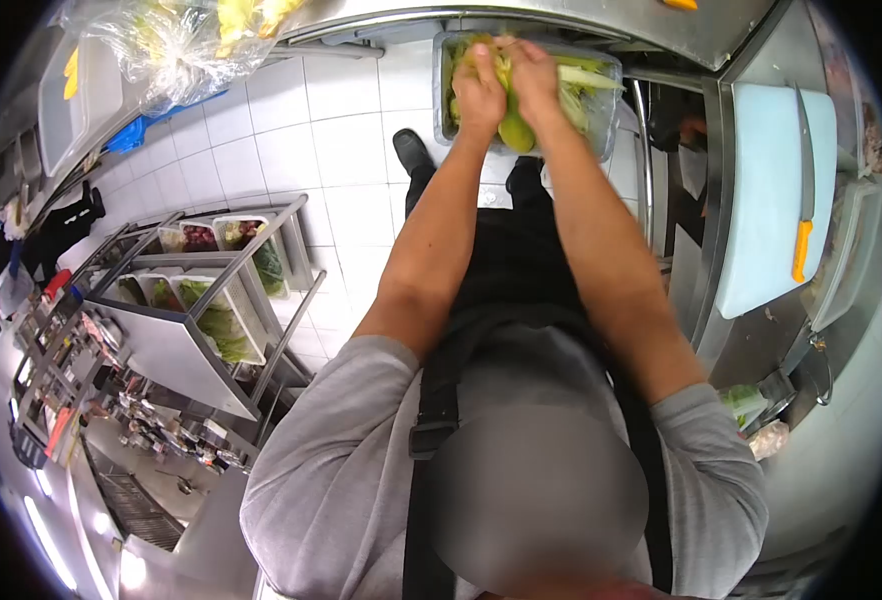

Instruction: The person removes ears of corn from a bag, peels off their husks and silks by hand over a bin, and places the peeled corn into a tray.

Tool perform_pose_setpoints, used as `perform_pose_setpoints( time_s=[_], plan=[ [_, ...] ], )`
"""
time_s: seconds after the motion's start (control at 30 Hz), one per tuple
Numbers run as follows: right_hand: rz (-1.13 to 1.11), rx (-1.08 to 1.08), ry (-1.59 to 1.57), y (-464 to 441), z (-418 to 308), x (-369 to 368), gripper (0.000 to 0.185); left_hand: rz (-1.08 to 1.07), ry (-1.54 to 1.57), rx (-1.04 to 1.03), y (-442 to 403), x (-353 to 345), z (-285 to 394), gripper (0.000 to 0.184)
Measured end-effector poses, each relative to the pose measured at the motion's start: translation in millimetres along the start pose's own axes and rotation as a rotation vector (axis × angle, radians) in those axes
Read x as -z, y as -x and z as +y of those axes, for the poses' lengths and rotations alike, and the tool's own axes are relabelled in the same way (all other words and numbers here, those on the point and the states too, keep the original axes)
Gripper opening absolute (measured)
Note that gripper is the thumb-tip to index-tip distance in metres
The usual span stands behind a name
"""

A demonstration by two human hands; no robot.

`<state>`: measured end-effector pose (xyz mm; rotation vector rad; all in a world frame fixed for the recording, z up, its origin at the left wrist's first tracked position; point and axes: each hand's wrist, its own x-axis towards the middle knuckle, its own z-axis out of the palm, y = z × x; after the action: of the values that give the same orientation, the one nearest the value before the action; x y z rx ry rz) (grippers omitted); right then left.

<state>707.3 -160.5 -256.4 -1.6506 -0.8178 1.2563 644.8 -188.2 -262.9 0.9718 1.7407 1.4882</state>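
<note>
Both of my hands are close together over a clear plastic bin at the top centre. The bin (pixel 611 135) holds green vegetable pieces and pale stalks (pixel 586 77). My left hand (pixel 480 92) and my right hand (pixel 534 80) are closed around a yellow-green vegetable (pixel 514 130), whose rounded lower part hangs below my fingers. The fingertips are partly blurred, and the top of the vegetable is hidden between my hands.
A knife with an orange handle (pixel 803 250) lies on a light blue cutting board (pixel 761 200) at the right. Vegetable bins stand in a metal rack (pixel 176 340) at the left. A plastic bag (pixel 161 45) is at the upper left. Another person (pixel 71 215) is at the far left.
</note>
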Motion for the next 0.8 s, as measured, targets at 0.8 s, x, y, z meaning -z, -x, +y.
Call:
perform_pose_setpoints(
  time_s=[0.8],
  plan=[
    [-0.344,0.253,0.528,51,-99,129,0.031,0.296,0.701,0.823,-95,58,-24,0.056]
  ],
)
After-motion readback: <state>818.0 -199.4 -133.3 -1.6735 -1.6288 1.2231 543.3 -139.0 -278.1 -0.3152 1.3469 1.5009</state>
